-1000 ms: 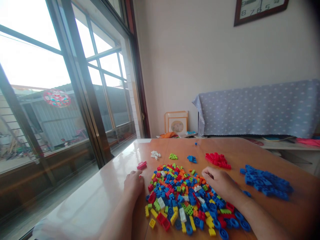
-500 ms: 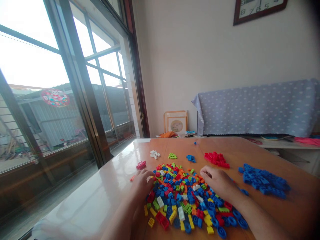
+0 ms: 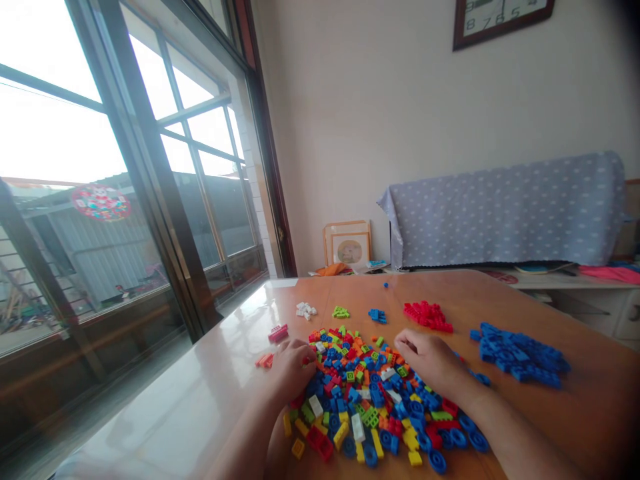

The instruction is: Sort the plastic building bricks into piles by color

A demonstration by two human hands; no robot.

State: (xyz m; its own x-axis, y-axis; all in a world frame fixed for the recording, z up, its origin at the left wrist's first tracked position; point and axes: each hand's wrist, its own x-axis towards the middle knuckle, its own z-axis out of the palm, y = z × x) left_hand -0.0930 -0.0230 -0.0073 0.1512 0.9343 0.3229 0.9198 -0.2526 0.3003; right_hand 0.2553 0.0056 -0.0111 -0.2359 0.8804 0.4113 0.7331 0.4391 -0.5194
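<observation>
A mixed pile of toy building bricks (image 3: 357, 400) in red, blue, yellow, green, orange and white lies on the table in front of me. My left hand (image 3: 295, 367) reaches over the pile's left edge, its fingers bent down and drawn together. A bit of red shows by its fingertips, but I cannot make out whether it is held. At the pile's right side my right hand (image 3: 425, 357) is curled closed, its palm side hidden. Close beyond the left hand lie pink bricks (image 3: 279, 333) and a few orange bricks (image 3: 264, 361).
Sorted groups stand around the pile on the brown table (image 3: 410, 287): white bricks (image 3: 305, 310), green bricks (image 3: 341, 312), small blue bricks (image 3: 377, 316), red bricks (image 3: 428, 316) and a large blue heap (image 3: 520, 353). A tiny blue piece (image 3: 385, 285) sits near the far edge.
My left hand has shifted slightly right over the pile, and its fingers have bent closer together. My right hand stays closed in nearly the same place. The whole view has turned slightly.
</observation>
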